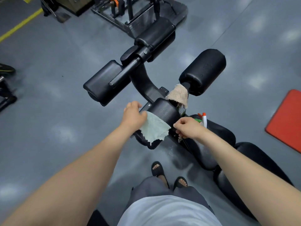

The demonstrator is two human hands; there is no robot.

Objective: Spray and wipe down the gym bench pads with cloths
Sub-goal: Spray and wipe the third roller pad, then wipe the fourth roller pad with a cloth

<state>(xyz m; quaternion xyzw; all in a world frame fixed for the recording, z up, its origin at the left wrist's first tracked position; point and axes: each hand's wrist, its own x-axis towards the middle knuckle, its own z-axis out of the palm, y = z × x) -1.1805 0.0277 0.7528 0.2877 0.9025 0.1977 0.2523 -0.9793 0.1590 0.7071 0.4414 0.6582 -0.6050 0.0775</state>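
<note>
A black gym bench stands in front of me with several roller pads. My left hand (132, 114) holds a pale green cloth (154, 128) that hangs over the near black roller pad (164, 111). My right hand (187, 128) has its fingers curled at the right end of that pad; what it grips is hidden. A beige cloth (178, 95) is draped on the bar beside the right roller pad (203, 71). A spray bottle (203, 120) with a red and white nozzle stands on the bench seat pad (218, 132) behind my right hand.
Another long roller pad (104, 82) sticks out to the left and a further one (156, 34) lies beyond it. A red mat (286, 119) lies on the grey floor at right. Machine frames (130, 10) stand at the back. My sandalled feet (169, 175) are below.
</note>
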